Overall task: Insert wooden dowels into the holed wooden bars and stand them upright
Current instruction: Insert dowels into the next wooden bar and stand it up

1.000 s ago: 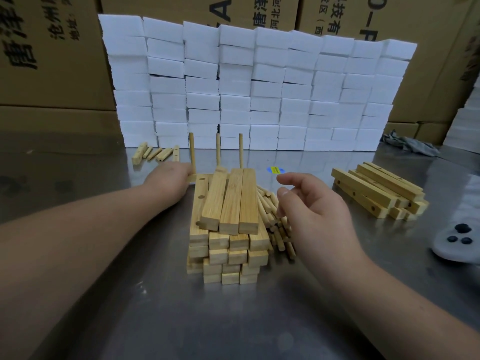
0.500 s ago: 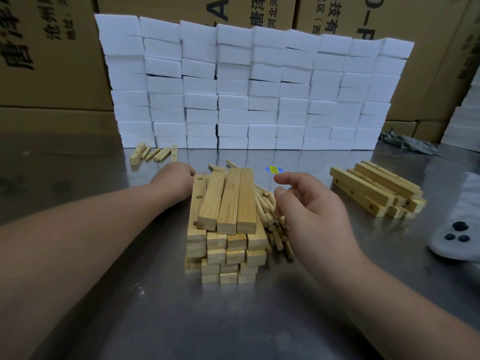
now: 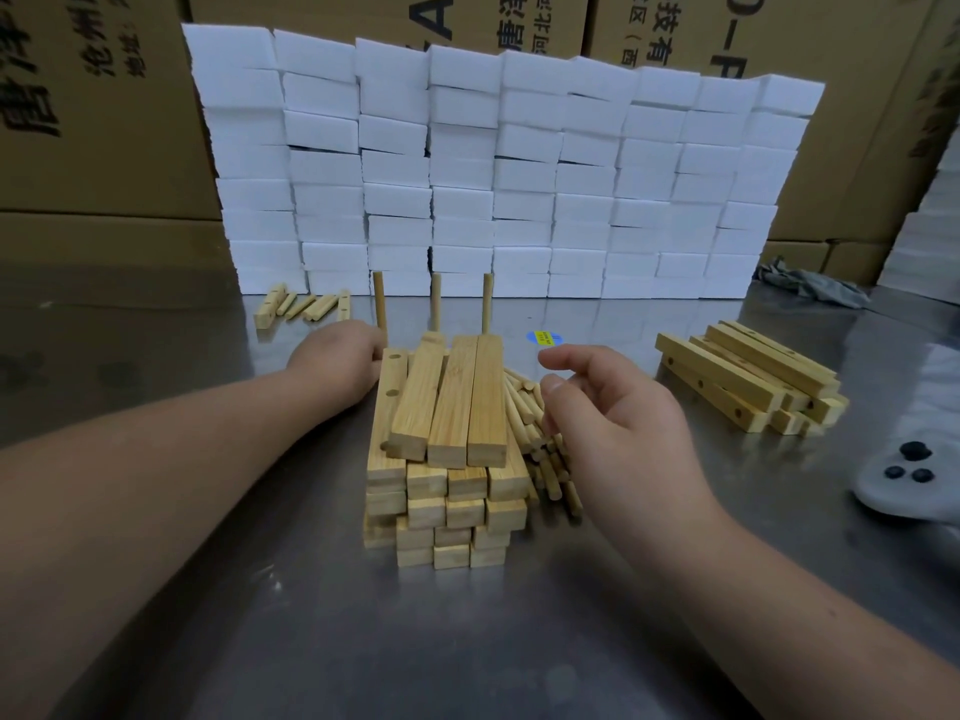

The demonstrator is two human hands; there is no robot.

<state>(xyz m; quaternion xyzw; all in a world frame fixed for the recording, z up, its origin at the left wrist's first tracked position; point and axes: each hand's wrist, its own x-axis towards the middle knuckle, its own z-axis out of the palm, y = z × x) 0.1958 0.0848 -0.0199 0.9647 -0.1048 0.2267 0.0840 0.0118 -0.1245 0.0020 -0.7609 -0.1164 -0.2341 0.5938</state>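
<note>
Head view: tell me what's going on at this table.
A person is fitting dowels into holed bars. The left hand reaches behind the stack of bars, beside three dowels standing upright there; its grip is hidden. The right hand hovers open over the loose dowels right of the stack, holding nothing. A second pile lies further right.

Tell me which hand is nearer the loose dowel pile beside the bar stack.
Right. The right hand hangs just over the dowel pile; the left hand sits across the bar stack, at its far left corner.
</note>
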